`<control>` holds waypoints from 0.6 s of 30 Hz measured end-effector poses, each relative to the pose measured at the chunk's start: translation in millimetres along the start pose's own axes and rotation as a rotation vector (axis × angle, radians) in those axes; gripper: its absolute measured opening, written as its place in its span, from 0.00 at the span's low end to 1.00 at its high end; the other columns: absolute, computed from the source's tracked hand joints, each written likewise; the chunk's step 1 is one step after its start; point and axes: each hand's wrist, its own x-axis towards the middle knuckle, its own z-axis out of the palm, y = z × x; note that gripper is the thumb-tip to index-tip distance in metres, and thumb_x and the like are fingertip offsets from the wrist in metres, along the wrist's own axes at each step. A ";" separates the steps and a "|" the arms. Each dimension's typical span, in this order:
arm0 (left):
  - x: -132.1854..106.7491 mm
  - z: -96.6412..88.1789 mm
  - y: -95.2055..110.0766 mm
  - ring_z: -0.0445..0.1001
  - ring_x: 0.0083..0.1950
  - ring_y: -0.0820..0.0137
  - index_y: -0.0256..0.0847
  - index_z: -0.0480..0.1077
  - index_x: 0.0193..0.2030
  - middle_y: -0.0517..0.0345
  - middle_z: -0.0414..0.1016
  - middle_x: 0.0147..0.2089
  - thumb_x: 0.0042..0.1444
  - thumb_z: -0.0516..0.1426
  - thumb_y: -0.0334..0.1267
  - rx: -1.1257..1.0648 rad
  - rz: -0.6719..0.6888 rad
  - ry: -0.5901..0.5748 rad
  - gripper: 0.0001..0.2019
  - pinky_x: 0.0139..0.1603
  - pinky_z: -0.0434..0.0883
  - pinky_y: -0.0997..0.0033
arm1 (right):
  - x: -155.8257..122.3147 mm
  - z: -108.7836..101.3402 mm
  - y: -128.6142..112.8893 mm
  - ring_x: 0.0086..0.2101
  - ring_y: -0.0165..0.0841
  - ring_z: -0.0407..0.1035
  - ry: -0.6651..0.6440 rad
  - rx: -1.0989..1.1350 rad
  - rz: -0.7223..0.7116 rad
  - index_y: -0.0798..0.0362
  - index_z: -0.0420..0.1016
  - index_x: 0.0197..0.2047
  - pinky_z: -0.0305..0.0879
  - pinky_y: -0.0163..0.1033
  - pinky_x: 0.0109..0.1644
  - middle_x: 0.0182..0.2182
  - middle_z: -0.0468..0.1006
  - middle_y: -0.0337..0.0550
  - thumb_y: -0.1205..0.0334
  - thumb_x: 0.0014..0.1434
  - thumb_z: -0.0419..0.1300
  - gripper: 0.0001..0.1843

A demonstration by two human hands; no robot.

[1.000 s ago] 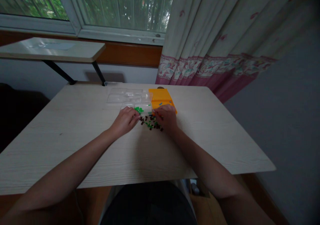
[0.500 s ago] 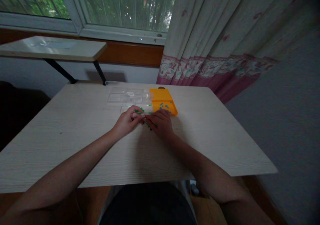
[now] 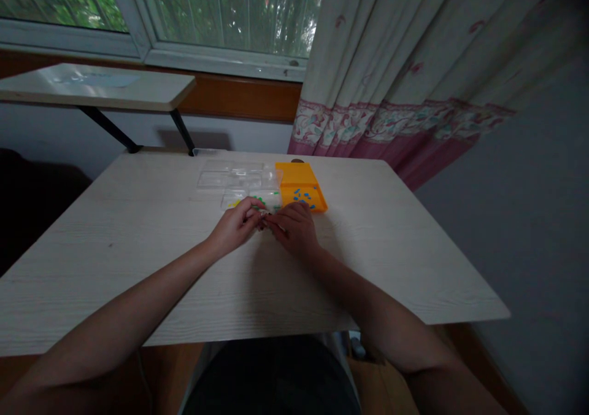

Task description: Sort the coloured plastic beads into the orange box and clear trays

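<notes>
My left hand (image 3: pixel 234 224) and my right hand (image 3: pixel 294 226) meet fingertip to fingertip on the pale wooden table (image 3: pixel 138 243), both curled in a pinch over a heap of tiny green and dark pieces, which they almost wholly hide. What each pinch holds is too small to make out. Just beyond the fingers lies a clear compartment tray (image 3: pixel 232 178) with a few green and yellow bits in its near cells. An orange box (image 3: pixel 300 189) with small blue pieces inside stands right of the tray, close behind my right hand.
A second light table (image 3: pixel 96 86) stands behind on the left under a window. A patterned curtain (image 3: pixel 405 65) hangs at the back right. A grey wall runs along the right, past the table's edge.
My right hand has slid left from the orange box to meet my left hand over the small pieces, which now lie hidden under the fingers. The blue pieces in the box have come into view.
</notes>
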 end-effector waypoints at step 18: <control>7.1 -31.5 -27.7 0.70 0.44 0.63 0.38 0.70 0.48 0.51 0.74 0.40 0.68 0.49 0.39 0.694 0.300 0.063 0.12 0.48 0.67 0.60 | -16.4 -9.7 71.2 0.41 0.39 0.66 0.002 -0.239 0.491 0.47 0.82 0.36 0.53 0.46 0.47 0.36 0.80 0.43 0.53 0.66 0.56 0.15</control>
